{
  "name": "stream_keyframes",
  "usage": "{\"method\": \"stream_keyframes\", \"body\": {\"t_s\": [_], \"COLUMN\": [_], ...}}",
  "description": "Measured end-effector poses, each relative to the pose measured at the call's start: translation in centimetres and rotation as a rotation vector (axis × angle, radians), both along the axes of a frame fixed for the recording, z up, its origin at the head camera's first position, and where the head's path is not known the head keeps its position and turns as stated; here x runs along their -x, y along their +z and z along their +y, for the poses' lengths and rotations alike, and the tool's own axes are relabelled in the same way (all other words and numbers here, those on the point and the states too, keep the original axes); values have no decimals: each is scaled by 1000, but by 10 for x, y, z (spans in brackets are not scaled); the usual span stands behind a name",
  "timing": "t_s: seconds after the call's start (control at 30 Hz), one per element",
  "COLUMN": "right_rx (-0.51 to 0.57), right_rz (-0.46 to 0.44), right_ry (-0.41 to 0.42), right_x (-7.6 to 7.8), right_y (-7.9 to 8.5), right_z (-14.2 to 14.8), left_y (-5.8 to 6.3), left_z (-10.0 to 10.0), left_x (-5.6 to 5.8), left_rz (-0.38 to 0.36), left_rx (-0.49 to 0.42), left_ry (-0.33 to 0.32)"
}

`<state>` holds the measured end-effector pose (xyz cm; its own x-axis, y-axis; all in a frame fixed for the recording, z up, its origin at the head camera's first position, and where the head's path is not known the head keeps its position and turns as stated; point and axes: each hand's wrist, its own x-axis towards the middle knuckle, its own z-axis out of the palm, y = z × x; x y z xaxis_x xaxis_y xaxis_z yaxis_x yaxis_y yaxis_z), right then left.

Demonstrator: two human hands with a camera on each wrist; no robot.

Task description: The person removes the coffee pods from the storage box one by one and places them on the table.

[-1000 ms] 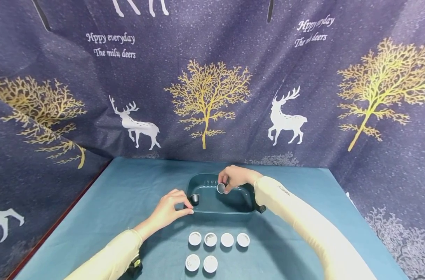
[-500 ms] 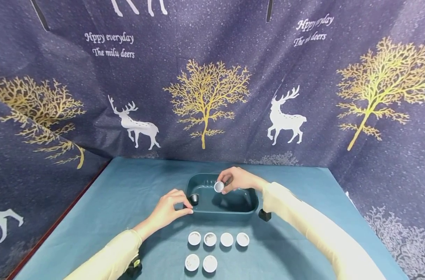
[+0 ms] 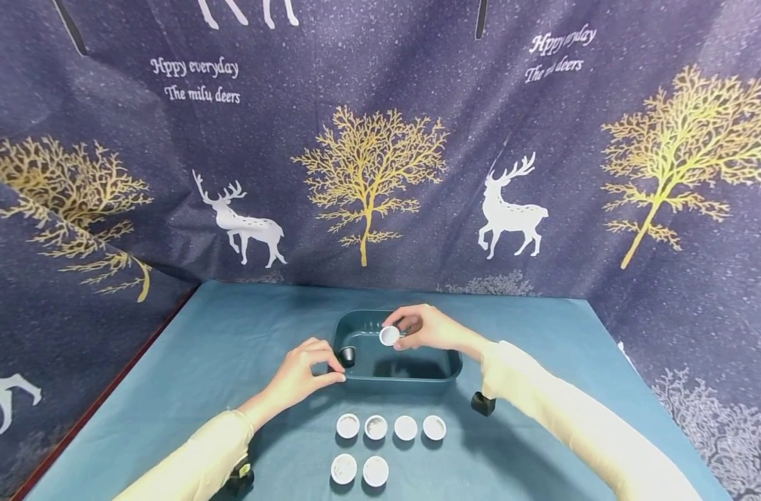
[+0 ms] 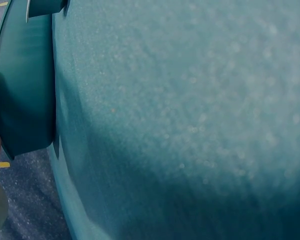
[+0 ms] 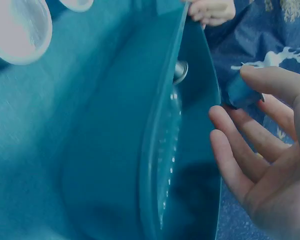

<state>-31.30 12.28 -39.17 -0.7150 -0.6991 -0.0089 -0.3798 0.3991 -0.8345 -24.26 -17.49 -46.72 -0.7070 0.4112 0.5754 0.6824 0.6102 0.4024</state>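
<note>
My right hand pinches a coffee capsule above a dark teal plastic bin, its pale lid turned toward the head camera. The right wrist view shows the held capsule's dark cup side between thumb and fingers. My left hand pinches the bin's rim at its front left corner. Inside the bin, near that corner, lies a dark capsule on its side. Several white-lidded capsules stand on the teal cloth in front, among them a back-row one and a front-row one.
The teal cloth covers the table and surrounds the bin. Behind it hangs a dark blue curtain printed with deer and trees. A black wrist-worn device hangs under my right sleeve.
My right hand has lifted a little from the bin and shifted slightly left with the capsule, whose lid now faces the head camera more fully. The left hand holds its place.
</note>
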Motion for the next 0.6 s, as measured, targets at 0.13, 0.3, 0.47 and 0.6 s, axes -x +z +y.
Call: {"method": "stream_keyframes", "body": {"t_s": [0.13,0.3,0.47,0.6], "right_rx": [15,24,92,122], "right_rz": [61,98,63,60], "right_ry": [-2,-28,-55,-64], "right_x": [-14,-35,-56,-70], "right_y": [2,4,2,-1], "right_z": [2,6,9,12], "left_y": [0,0,-1,-2], "left_z": [0,0,0,0], "left_x": [0,1,1,2], "left_rz": [6,7,11,11], "left_rx": [-6,-6,-8,-10], "left_ry": [-5,2,-4,-8]}}
